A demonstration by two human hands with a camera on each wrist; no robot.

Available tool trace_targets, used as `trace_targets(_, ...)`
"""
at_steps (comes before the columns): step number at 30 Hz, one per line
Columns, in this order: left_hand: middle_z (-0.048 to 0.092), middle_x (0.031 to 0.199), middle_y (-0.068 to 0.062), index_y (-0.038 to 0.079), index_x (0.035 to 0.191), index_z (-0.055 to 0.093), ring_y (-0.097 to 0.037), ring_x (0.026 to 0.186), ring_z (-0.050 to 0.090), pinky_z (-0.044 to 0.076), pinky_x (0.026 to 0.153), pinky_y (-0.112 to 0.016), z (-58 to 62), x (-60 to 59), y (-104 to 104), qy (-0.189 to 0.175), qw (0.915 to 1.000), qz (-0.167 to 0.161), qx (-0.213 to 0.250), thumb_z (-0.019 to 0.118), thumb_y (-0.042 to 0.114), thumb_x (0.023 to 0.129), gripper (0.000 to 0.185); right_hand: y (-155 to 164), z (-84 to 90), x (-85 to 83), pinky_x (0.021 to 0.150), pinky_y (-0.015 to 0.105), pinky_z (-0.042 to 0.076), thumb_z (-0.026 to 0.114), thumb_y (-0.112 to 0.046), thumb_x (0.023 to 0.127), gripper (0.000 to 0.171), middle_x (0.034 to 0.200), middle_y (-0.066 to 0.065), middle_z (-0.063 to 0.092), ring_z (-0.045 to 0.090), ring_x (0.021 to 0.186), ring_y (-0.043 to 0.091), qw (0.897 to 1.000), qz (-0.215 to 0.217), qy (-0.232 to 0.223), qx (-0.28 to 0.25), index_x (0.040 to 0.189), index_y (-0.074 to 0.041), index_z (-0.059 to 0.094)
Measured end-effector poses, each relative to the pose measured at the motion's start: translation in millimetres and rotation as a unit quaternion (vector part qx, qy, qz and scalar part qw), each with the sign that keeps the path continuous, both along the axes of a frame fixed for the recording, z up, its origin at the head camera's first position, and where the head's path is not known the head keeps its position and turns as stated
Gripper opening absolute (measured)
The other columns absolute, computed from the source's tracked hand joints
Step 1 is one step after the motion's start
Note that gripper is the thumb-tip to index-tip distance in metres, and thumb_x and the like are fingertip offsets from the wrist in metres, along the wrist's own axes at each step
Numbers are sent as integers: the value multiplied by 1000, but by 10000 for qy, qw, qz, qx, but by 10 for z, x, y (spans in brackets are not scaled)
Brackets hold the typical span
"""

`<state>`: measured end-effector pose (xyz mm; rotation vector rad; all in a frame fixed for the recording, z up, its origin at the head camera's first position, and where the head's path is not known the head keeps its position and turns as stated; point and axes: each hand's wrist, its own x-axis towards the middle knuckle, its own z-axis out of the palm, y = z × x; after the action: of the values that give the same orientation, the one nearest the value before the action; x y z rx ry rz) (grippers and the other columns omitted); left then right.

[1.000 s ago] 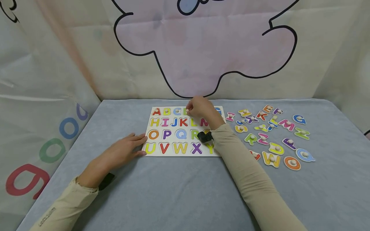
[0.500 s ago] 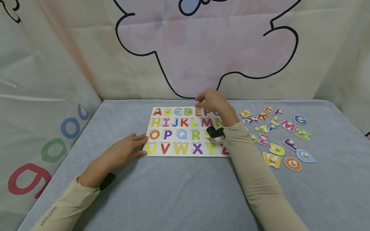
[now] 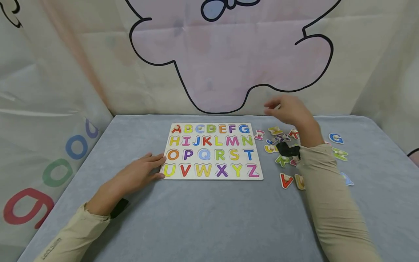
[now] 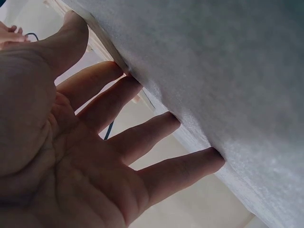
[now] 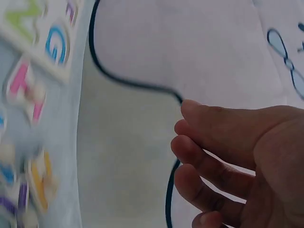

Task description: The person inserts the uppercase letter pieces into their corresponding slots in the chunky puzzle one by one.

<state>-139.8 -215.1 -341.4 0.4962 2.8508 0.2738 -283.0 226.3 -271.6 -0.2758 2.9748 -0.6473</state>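
Observation:
A white alphabet puzzle board [image 3: 212, 160] lies on the table in the head view. Knobbed A, B, C and D pieces sit in the board's top row. My left hand [image 3: 135, 174] touches the board's left edge with extended fingers; the left wrist view shows the fingertips against the board edge and cloth. Above the far side of the loose letters hovers my right hand [image 3: 291, 111], fingers loosely bent and holding nothing. Below it lie a pink I [image 3: 259, 135], a red V [image 3: 286, 180], a blue G [image 3: 336, 138] and a green N [image 3: 340, 154]. My right forearm hides several other pieces.
Grey-blue cloth [image 3: 209, 218] covers the table. Behind it hangs a printed backdrop [image 3: 212, 72] with black outlines. Another curtain [image 3: 65, 153] with coloured shapes stands on the left.
My right hand has let go of the green D piece, which now sits in the board. It has risen and moved right over the loose letters. My left hand has stayed put.

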Motion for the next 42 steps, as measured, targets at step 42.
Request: trace_targets(42,42,156,-15,7,148,46,-53,141,35,36,111,-62,9,25,-18,68,10000,-2,43,69,32,93,65,1077,-645,2,75,47,44,60,-34,99,43,120,29,60,51,98,40,9837,-1720,-516,124,121,3,65)
